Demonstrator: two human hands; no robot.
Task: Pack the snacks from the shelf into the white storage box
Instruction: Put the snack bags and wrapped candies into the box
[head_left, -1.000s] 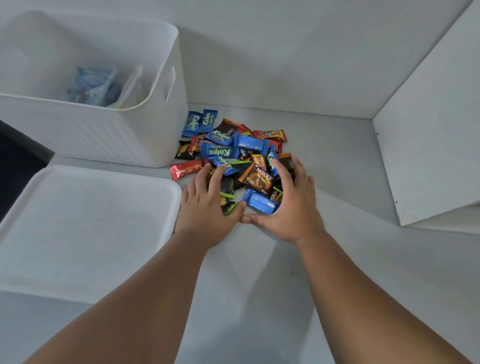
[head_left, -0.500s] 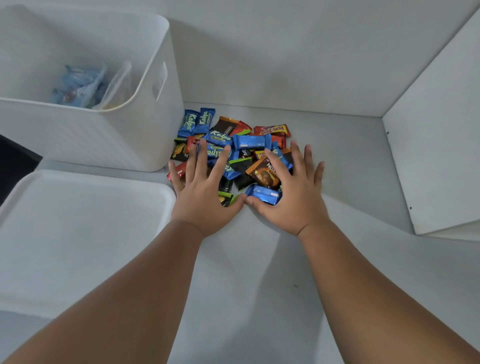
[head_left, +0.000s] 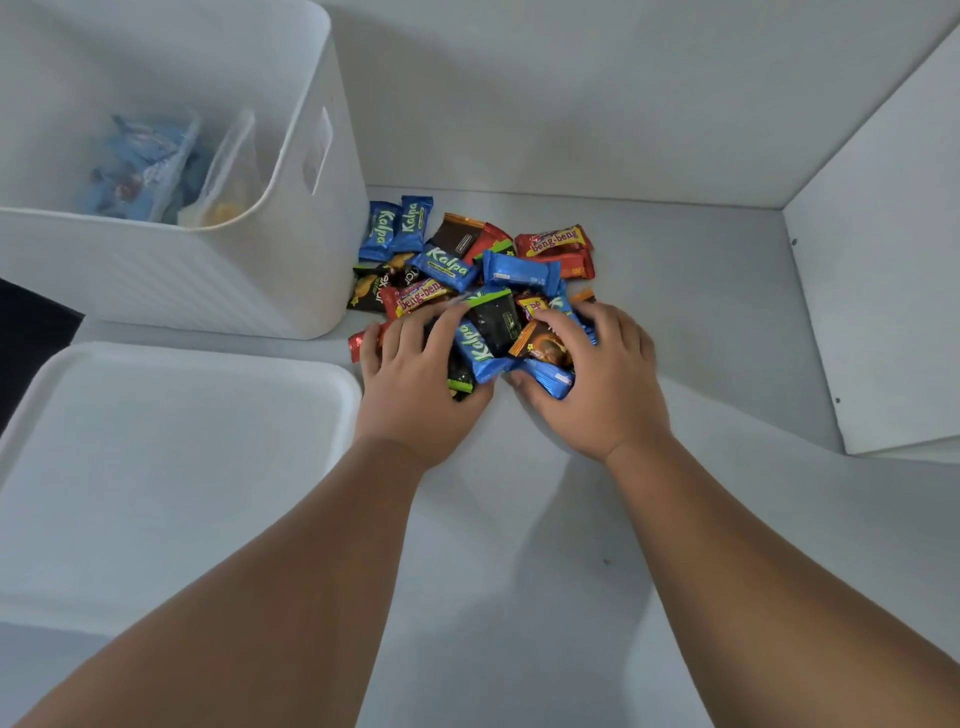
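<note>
Plainly, both hands curl around the near part of the snacks (head_left: 470, 291) heaped on the shelf (head_left: 685, 312), just right of the box (head_left: 218, 270): the left hand (head_left: 421, 374) grips dark and blue packs, the right hand (head_left: 597, 374) a blue and an orange one. Slick wrappers, loosely bunched, could slide out on the lift or miss the rim. Half a second ago the fingers lay spread flat; now they have closed.

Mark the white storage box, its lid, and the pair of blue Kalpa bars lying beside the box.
white storage box (head_left: 311, 67): head view, right rim.
lid (head_left: 171, 467): head view, flat top.
pair of blue Kalpa bars (head_left: 397, 226): head view, where the two wrappers meet.
</note>
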